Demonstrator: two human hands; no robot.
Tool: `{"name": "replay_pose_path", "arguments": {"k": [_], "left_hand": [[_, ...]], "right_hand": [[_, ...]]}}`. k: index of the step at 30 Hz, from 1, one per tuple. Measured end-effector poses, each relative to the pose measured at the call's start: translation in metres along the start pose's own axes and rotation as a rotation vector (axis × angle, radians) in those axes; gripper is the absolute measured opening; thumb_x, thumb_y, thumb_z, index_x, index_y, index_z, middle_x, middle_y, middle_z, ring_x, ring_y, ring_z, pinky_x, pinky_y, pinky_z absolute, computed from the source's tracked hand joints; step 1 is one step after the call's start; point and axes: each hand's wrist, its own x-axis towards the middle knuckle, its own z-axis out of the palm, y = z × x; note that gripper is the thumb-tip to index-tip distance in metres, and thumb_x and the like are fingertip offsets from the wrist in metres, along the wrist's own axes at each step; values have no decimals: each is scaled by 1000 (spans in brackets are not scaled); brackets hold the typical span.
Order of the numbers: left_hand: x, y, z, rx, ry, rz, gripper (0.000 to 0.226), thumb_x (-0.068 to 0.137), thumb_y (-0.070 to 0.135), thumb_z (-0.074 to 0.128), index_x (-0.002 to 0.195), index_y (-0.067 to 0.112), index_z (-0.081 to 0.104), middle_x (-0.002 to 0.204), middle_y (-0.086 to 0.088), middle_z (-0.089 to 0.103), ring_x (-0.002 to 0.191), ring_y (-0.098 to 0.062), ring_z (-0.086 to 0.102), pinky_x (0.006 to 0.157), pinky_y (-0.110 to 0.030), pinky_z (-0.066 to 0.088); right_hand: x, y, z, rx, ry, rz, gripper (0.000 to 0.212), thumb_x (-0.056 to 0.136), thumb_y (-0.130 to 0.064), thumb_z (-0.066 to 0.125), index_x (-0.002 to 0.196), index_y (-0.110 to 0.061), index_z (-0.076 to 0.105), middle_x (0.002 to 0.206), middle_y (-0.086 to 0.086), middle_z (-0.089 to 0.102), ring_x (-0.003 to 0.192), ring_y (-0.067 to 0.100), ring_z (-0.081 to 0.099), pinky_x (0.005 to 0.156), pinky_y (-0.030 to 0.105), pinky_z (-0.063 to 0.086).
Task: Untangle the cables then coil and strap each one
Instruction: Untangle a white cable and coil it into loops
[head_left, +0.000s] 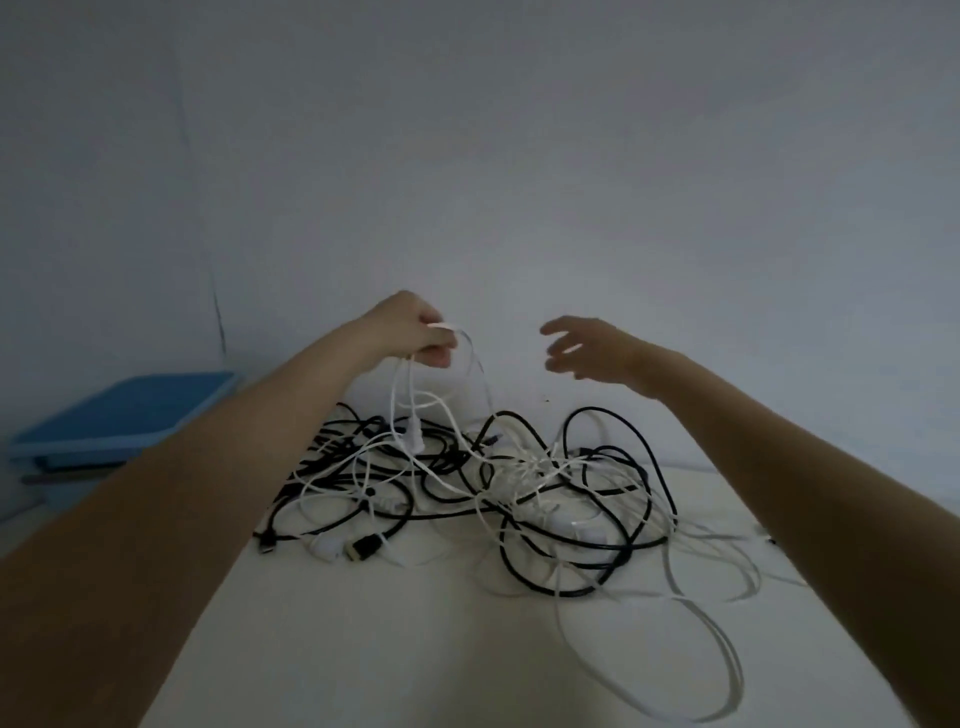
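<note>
The room is dim and looks grey-blue. The light is soft, with no glare and only faint shadows. The whole picture is a bit blurry. The wide lens stretches both arms big at the bottom corners.

Below the fingers (439, 349) of the left hand, white cables (441, 410) hang and cross black cables (608, 415) in one mixed heap. The worktop (415, 623) under them is plain off-white. Far left of the fingers lies a blue tray (124, 410). The wall (519, 156) behind is plain pale grey-blue.
</note>
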Motion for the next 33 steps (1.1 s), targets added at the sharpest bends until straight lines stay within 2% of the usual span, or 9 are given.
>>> {"name": "replay_pose_path", "arguments": {"k": [3, 8, 12, 14, 19, 21, 24, 28, 33], "left_hand": [[-5, 29, 20, 256, -102, 184, 15, 90, 18, 62, 82, 8, 68, 73, -1, 68, 61, -4, 64, 61, -14, 50], [-10, 34, 24, 97, -187, 187, 24, 96, 24, 54, 90, 6, 68, 76, -2, 65, 65, -9, 60, 59, -14, 50], [-13, 38, 18, -473, -263, 53, 29, 96, 31, 50, 92, 8, 67, 70, 2, 58, 55, -2, 51, 48, -12, 45], [-13, 43, 23, -497, -334, 62, 25, 94, 28, 53, 98, 8, 67, 68, 5, 54, 50, -1, 47, 43, -9, 40], [-6, 59, 37, -653, -173, 163, 22, 98, 20, 49, 89, 8, 65, 62, 6, 38, 42, -1, 29, 36, -10, 20], [-3, 66, 40, -641, -135, 177, 23, 98, 22, 49, 88, 10, 66, 60, 7, 35, 44, -2, 26, 37, -11, 19], [-7, 69, 39, -612, -355, 72, 18, 97, 16, 48, 99, 7, 64, 62, 3, 46, 42, -1, 35, 33, -9, 26], [-23, 64, 50, -351, -743, -48, 27, 94, 14, 51, 119, 6, 54, 84, -10, 70, 67, -13, 67, 52, -15, 54], [-10, 65, 69, -211, -234, -43, 22, 94, 26, 57, 79, 11, 65, 73, 0, 51, 58, -4, 51, 50, -15, 49]], "right_hand": [[-2, -32, 11, 115, -155, -134, 39, 90, -12, 61, 126, -14, 49, 104, 1, 61, 89, 14, 60, 79, 25, 48], [2, -20, 5, -4, 102, -50, 11, 88, -12, 64, 81, -4, 65, 62, 5, 59, 46, 11, 57, 47, 16, 48], [-5, -9, -18, 411, 396, -98, 11, 84, 0, 66, 89, 10, 65, 63, 12, 64, 47, 12, 66, 58, 21, 58], [-9, -9, -31, 436, 436, -135, 13, 84, 2, 66, 93, 11, 65, 68, 13, 66, 51, 12, 67, 62, 22, 58], [-23, -7, -43, -113, 229, -104, 9, 85, -10, 68, 90, -3, 70, 72, 8, 68, 54, 10, 65, 61, 17, 57], [-29, -3, -46, -50, 148, -103, 10, 86, -9, 67, 91, -1, 70, 74, 7, 66, 60, 10, 64, 62, 16, 56], [-39, 4, -52, 110, 15, -101, 5, 87, -7, 65, 89, -3, 68, 73, 3, 60, 65, 9, 54, 59, 16, 47], [-42, 12, -57, 164, 143, -121, 3, 82, -5, 69, 83, -2, 69, 65, 4, 59, 59, 9, 53, 55, 15, 47], [-44, 8, -51, 221, 182, -209, 11, 82, 2, 66, 93, 0, 70, 67, 8, 63, 53, 8, 55, 53, 14, 47]]}}
